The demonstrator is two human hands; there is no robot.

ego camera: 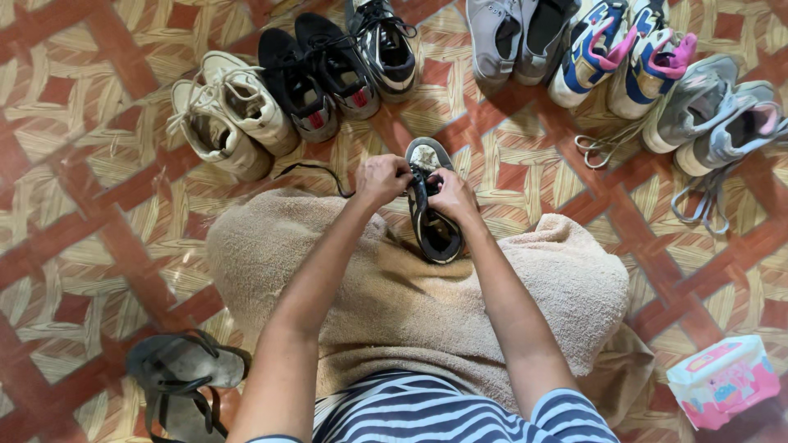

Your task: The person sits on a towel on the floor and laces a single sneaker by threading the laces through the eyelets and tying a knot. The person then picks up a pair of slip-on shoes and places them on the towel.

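Your left hand [382, 179] and right hand [451, 195] both pinch the black lace [328, 175] of 1 grey shoe [432, 209], which rests on the tan towel [410, 303] over your lap.

Shoe [433, 215] lies on towel [410, 303] over the lap, toe away from the person; left hand [382, 178] and right hand [451, 195] on it, one each side, lace [316, 171] trailing off left onto floor [74, 230]. Beyond it, a row of shoe pairs: three [287, 90] to the left, three [624, 66] to the right. Sandals [182, 373] near left, packet [724, 381] near right.
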